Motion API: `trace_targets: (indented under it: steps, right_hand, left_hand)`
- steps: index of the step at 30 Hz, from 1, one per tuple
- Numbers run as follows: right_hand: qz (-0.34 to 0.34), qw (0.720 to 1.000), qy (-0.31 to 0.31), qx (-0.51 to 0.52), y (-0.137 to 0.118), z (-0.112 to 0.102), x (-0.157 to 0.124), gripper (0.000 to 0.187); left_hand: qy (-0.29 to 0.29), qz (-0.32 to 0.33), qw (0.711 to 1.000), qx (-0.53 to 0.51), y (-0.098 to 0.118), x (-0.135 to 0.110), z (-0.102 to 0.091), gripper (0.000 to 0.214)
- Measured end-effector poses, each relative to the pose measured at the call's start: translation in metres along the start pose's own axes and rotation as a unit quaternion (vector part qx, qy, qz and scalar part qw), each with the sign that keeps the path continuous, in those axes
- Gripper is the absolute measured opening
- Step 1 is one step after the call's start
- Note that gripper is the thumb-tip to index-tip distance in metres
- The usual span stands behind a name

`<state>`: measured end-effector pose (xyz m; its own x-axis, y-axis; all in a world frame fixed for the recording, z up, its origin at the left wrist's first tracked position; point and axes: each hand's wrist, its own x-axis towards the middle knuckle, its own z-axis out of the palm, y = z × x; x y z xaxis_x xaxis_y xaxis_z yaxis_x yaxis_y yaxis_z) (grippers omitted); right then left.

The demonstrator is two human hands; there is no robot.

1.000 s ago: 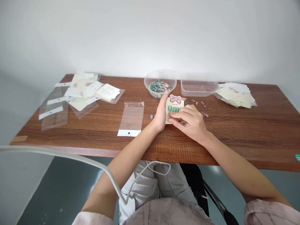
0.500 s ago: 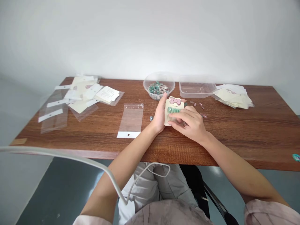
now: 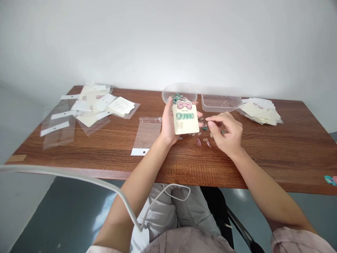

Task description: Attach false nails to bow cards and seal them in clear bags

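My left hand (image 3: 167,126) holds up a cream card (image 3: 185,121) printed with a pink bow, with a row of green press-on nails stuck across it. My right hand (image 3: 228,134) hovers over several loose press-on nails (image 3: 202,139) in pink and green tones, scattered on the wooden table. Its thumb and forefinger are pinched close together, and I cannot tell whether a nail lies between them. The card partly hides a clear bowl (image 3: 179,92) of more nails behind it.
A clear plastic tub (image 3: 221,103) stands behind the loose nails, with a stack of cream cards in bags (image 3: 259,111) to its right. An open clear bag (image 3: 146,134) lies left of my left hand, beside a heap of cards and bags (image 3: 89,109). A white cable (image 3: 79,174) crosses the foreground.
The card has risen off the table in my left hand and moved back. My right hand has let go of it and moved right, over the loose nails.
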<state>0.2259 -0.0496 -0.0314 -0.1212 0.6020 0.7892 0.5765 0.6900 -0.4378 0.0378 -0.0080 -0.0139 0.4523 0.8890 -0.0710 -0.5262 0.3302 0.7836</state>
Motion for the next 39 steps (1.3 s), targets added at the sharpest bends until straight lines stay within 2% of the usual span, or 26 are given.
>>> trace_targets:
  steps: [2, 5, 9, 12, 20, 31, 35, 39]
  right_hand:
    - [0.043, 0.998, -0.037, -0.035, 0.006, -0.001, 0.0, 0.008]
    - [0.089, 0.985, -0.124, -0.086, 0.014, 0.003, -0.002, 0.009]
    - [0.113, 0.961, -0.219, -0.122, 0.019, 0.008, -0.007, 0.011]
    - [0.123, 0.948, -0.255, -0.143, 0.022, 0.008, -0.009, 0.015]
    - [0.142, 0.93, -0.29, -0.177, 0.028, 0.005, -0.01, 0.023]
    - [0.138, 0.927, -0.309, -0.164, 0.028, 0.007, -0.011, 0.01]
    - [0.137, 0.934, -0.293, -0.152, 0.024, 0.007, -0.008, 0.018]
    - [0.128, 0.943, -0.27, -0.147, 0.023, 0.007, -0.007, 0.013]
  left_hand:
    - [0.012, 0.032, 0.999, 0.012, 0.006, 0.0, -0.005, 0.089]
    - [0.032, 0.066, 0.997, 0.03, 0.011, 0.0, -0.01, 0.091]
    - [0.04, 0.087, 0.995, 0.035, 0.013, 0.0, -0.014, 0.089]
    - [0.039, 0.09, 0.995, 0.029, 0.014, 0.0, -0.015, 0.086]
    - [0.051, 0.088, 0.994, 0.034, 0.017, 0.0, -0.012, 0.088]
    - [0.052, 0.082, 0.995, 0.038, 0.018, -0.003, -0.008, 0.086]
    - [0.054, 0.079, 0.994, 0.05, 0.018, -0.004, -0.008, 0.088]
    - [0.049, 0.085, 0.993, 0.068, 0.017, -0.004, -0.008, 0.086]
